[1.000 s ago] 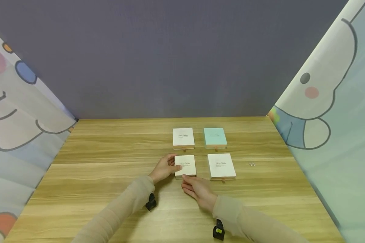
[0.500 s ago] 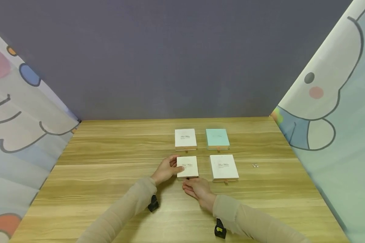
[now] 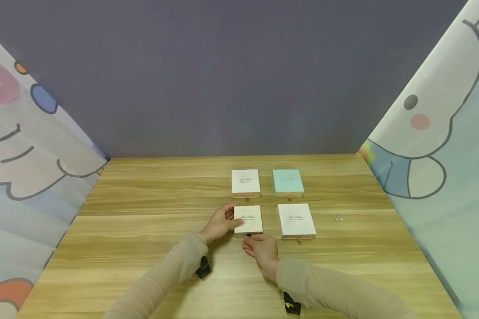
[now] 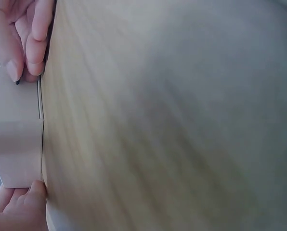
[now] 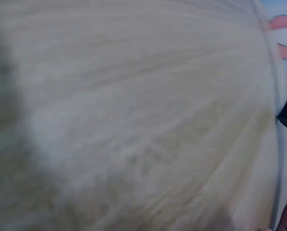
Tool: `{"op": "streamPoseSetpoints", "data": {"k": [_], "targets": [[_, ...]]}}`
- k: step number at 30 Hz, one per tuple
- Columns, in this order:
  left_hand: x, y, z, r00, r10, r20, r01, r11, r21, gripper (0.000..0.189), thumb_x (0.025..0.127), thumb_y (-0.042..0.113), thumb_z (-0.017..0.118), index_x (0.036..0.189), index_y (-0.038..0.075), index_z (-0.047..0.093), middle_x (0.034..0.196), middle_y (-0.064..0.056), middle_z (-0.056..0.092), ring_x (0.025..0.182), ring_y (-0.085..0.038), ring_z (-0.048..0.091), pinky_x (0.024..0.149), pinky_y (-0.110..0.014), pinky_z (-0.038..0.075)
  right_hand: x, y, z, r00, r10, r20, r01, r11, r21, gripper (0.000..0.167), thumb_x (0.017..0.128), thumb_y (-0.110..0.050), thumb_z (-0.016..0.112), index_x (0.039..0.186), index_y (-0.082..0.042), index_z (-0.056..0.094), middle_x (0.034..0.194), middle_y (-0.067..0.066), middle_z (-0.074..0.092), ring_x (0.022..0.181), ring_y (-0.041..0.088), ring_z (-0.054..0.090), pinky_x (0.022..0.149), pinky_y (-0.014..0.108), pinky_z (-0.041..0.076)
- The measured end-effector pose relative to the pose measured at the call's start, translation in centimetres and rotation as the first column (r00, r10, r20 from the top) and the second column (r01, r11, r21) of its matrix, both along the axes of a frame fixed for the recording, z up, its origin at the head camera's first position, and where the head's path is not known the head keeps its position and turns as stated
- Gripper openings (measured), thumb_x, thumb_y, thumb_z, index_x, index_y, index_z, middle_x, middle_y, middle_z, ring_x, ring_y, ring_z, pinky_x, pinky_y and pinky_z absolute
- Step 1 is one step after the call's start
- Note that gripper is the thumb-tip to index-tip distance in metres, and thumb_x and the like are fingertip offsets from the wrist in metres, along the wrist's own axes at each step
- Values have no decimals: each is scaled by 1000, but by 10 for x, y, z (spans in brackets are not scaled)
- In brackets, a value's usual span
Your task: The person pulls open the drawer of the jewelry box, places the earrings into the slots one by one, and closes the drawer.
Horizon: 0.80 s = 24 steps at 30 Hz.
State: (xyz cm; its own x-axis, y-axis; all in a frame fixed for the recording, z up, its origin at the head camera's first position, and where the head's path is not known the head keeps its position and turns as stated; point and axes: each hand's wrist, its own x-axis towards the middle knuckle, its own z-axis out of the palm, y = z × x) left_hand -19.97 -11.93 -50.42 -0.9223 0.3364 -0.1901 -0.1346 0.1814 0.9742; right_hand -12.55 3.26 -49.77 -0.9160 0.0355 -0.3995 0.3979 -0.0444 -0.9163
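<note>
A small cream gift box (image 3: 252,216) with dark script lettering lies on the wooden table. My left hand (image 3: 218,223) grips its left side, thumb on the lid and fingers curled round the far corner. At the front face, my right hand (image 3: 262,250) pinches a short dark pull tab between thumb and fingertips. In the left wrist view the pale box side (image 4: 17,154) sits between both hands, and the dark tab (image 4: 18,82) shows at the right thumb's tip. The right wrist view shows mainly blurred tabletop, with a bit of finger at the lower right corner.
Beside the held box lies a larger white box (image 3: 297,220) with an orange tab. Behind stand another white box (image 3: 245,182) and a turquoise box (image 3: 288,181). Small shiny pieces (image 3: 338,218) lie to the right. A grey panel (image 3: 231,79) rises behind the table.
The whole head view has shifted slightly. My right fingers have drawn in at the box's front, and the dark tab has come into view there. The left hand keeps its grip.
</note>
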Motion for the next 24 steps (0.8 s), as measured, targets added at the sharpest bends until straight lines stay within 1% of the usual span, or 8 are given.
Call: {"op": "streamPoseSetpoints", "data": {"k": [3, 7, 12, 14, 19, 21, 24], "targets": [[0, 0, 1, 1000, -8, 7, 7, 1000, 17, 61, 84, 4, 64, 135, -10, 33, 133, -26, 43, 126, -38, 41, 105, -44, 37, 2, -2, 0, 999, -18, -26, 19, 999, 29, 29, 85, 1, 59, 105, 21, 54, 84, 23, 67, 69, 15, 67, 65, 25, 58], [0, 0, 0, 1000, -11, -8, 11, 1000, 16, 61, 84, 5, 65, 134, -11, 34, 132, -27, 44, 126, -38, 41, 106, -44, 37, 2, -5, -2, 998, -37, -48, 38, 999, 29, 24, 85, 2, 57, 100, 20, 56, 82, 21, 67, 68, 15, 67, 65, 26, 58], [-1, 0, 0, 999, -2, -33, 1, 1000, -19, 62, 84, 13, 67, 135, -6, 36, 134, -23, 44, 127, -35, 41, 107, -42, 36, 0, -6, -3, 997, -50, -66, 52, 998, 30, 20, 84, 3, 56, 97, 19, 58, 79, 20, 67, 66, 15, 66, 64, 26, 58], [-2, 1, 1, 999, -1, -34, 0, 1000, -22, 63, 84, 14, 68, 135, -4, 37, 134, -22, 44, 127, -35, 40, 107, -42, 36, -1, -6, -3, 996, -59, -67, 62, 997, 36, 20, 84, 3, 56, 96, 18, 58, 78, 19, 67, 66, 14, 66, 64, 26, 58], [-1, 2, 1, 1000, 4, -25, -4, 1000, -9, 62, 83, 10, 68, 134, -7, 37, 132, -24, 45, 125, -37, 42, 105, -43, 37, -1, -5, -2, 997, -62, -35, 63, 997, 35, 18, 84, 3, 57, 95, 17, 57, 75, 17, 68, 65, 14, 66, 64, 26, 58], [2, 2, 5, 1000, 7, -21, -7, 1000, 0, 61, 83, 7, 67, 133, -10, 36, 131, -26, 45, 125, -38, 42, 105, -44, 37, 0, -5, -2, 999, -48, -24, 49, 998, 38, 17, 85, 2, 57, 94, 17, 58, 74, 16, 68, 65, 14, 66, 64, 26, 58], [8, 1, 17, 1000, 10, -28, -10, 1000, 14, 60, 83, 4, 65, 132, -12, 36, 131, -28, 45, 125, -40, 41, 105, -45, 36, 1, -6, -1, 999, -26, -19, 27, 999, 48, 19, 86, 0, 57, 95, 16, 58, 75, 16, 68, 66, 15, 67, 64, 27, 58]]}}
